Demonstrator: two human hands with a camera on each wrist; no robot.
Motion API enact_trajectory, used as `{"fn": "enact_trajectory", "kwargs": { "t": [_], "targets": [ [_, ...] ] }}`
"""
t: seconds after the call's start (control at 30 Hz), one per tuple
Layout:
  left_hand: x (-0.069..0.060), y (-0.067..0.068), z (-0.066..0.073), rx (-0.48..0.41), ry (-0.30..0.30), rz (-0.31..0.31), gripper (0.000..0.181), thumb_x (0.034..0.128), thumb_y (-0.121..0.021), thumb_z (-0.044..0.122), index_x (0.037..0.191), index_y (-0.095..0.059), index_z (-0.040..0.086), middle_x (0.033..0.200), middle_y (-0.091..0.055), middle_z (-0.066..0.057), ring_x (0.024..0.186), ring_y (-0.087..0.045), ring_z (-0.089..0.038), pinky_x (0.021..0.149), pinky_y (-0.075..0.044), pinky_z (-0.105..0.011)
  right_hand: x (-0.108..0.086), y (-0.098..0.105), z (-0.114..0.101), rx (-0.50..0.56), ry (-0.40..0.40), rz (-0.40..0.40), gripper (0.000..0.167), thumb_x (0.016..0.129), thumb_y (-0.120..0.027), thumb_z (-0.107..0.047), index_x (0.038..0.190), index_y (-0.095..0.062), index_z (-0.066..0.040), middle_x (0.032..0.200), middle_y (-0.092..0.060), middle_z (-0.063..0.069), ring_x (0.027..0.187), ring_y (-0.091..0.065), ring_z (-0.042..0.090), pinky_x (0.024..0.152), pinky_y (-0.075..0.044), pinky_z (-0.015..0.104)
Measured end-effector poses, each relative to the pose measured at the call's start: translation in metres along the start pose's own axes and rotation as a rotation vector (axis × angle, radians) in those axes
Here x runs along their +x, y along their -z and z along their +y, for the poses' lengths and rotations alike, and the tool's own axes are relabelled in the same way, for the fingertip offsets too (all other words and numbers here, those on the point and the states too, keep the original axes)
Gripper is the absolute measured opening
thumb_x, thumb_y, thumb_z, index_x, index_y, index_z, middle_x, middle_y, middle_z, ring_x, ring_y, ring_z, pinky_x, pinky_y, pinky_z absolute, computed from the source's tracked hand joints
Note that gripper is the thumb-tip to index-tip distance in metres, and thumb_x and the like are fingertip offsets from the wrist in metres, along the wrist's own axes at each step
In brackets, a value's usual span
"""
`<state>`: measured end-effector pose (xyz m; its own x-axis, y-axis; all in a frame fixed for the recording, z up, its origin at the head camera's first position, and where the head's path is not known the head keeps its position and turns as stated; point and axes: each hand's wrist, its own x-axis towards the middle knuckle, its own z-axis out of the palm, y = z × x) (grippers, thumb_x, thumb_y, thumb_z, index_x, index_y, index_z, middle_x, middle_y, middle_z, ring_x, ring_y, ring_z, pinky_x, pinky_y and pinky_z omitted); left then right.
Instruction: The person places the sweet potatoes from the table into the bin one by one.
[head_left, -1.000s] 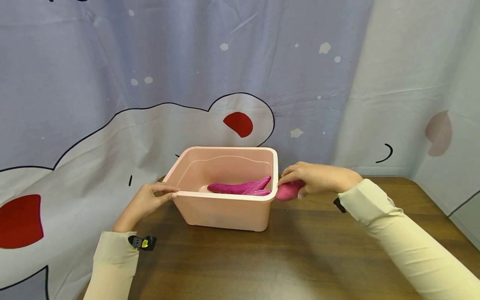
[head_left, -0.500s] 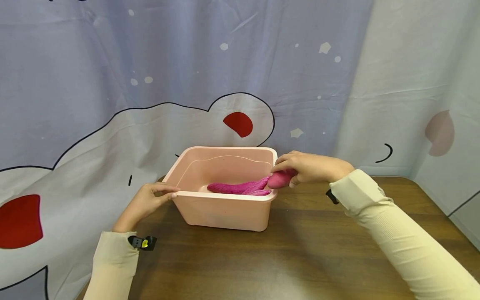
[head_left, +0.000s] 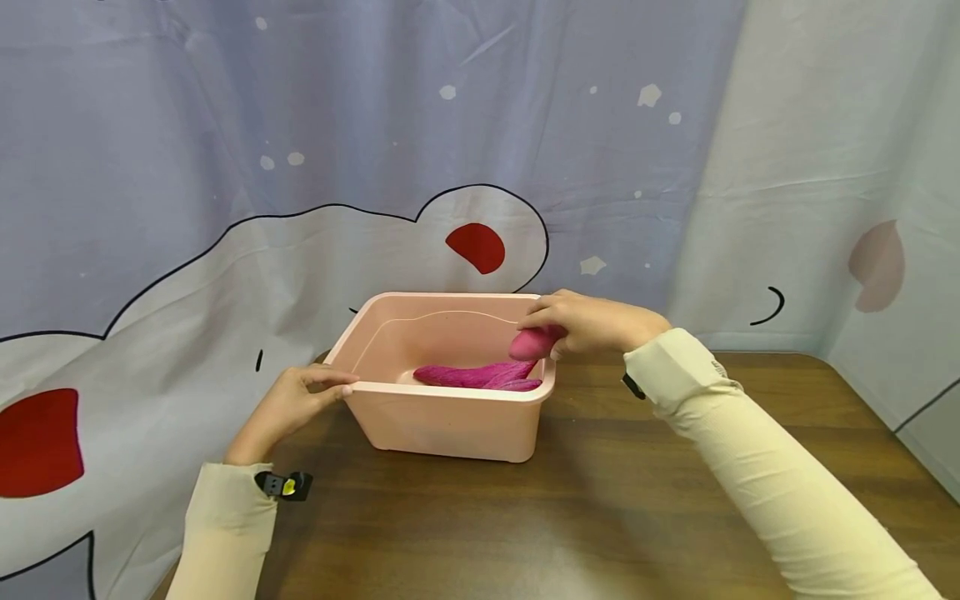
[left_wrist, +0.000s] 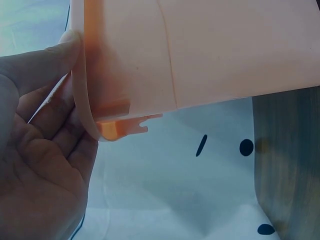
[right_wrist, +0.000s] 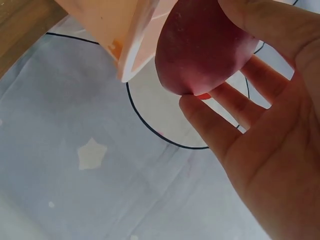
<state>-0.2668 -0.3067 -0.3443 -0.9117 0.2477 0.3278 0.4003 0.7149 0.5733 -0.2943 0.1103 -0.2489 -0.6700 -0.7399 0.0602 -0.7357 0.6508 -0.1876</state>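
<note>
A peach-pink plastic bin [head_left: 450, 421] stands on the table, with long, wrinkled magenta pieces [head_left: 465, 376] lying inside near its front right. My left hand [head_left: 296, 406] pinches the bin's left front corner rim between thumb and fingers; the left wrist view shows the thumb on one side of that rim [left_wrist: 80, 95]. In my right hand [head_left: 592, 321] is a smooth, rounded deep-pink object [head_left: 534, 342], fruit-like and tapering to one end. It is held over the bin's right side, above the magenta pieces. The right wrist view shows the rounded object [right_wrist: 200, 47] between thumb and fingertips.
The brown wooden table [head_left: 450, 525] extends in front of the bin and to its right. Behind hangs a printed grey and white curtain [head_left: 360, 108], close to the bin's back. A black band with a small device [head_left: 285, 485] sits on the left wrist.
My right hand has carried the rounded pink object up and left, from beside the bin's right wall to over its inside. The left hand and the bin have stayed put.
</note>
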Motion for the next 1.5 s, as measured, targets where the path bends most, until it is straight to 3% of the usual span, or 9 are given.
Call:
{"fn": "enact_trajectory", "kwargs": {
  "t": [0.5, 0.87, 1.37, 1.5],
  "targets": [
    [-0.003, 0.000, -0.001, -0.013, -0.019, 0.018, 0.020, 0.0874, -0.071, 0.014, 0.104, -0.075, 0.004, 0.104, -0.072, -0.015, 0.107, -0.061, -0.037, 0.090, -0.048, -0.055, 0.034, -0.015, -0.011, 0.033, -0.026, -0.031, 0.049, 0.084, -0.062, 0.003, 0.129, -0.062, -0.018, 0.135, -0.055, 0.002, 0.133, -0.037, 0.027, 0.108, -0.036, 0.040],
    [-0.002, -0.004, 0.001, 0.003, -0.035, 0.033, 0.019, 0.0863, -0.072, 0.012, 0.103, -0.076, 0.004, 0.104, -0.072, -0.015, 0.104, -0.062, -0.033, 0.088, -0.049, -0.051, 0.047, -0.028, -0.011, 0.015, 0.016, -0.036, 0.050, 0.080, -0.067, 0.004, 0.128, -0.063, -0.011, 0.126, -0.060, 0.007, 0.122, -0.048, 0.027, 0.102, -0.041, 0.038],
    [-0.002, -0.003, 0.001, 0.002, -0.028, 0.019, 0.018, 0.0863, -0.072, 0.015, 0.102, -0.076, 0.007, 0.102, -0.073, -0.011, 0.100, -0.062, -0.027, 0.086, -0.051, -0.049, 0.062, -0.046, -0.014, -0.028, -0.101, -0.142, 0.054, 0.078, -0.075, -0.002, 0.128, -0.063, -0.016, 0.127, -0.059, 0.005, 0.116, -0.049, 0.026, 0.099, -0.041, 0.037],
    [-0.002, -0.003, 0.001, 0.006, -0.027, 0.025, 0.018, 0.0861, -0.072, 0.015, 0.101, -0.076, 0.006, 0.101, -0.074, -0.011, 0.100, -0.063, -0.028, 0.086, -0.051, -0.049, 0.064, -0.050, -0.014, -0.058, -0.095, -0.167, 0.052, 0.076, -0.075, -0.001, 0.124, -0.066, -0.018, 0.120, -0.062, 0.006, 0.110, -0.052, 0.024, 0.095, -0.043, 0.035]
  ]
}}
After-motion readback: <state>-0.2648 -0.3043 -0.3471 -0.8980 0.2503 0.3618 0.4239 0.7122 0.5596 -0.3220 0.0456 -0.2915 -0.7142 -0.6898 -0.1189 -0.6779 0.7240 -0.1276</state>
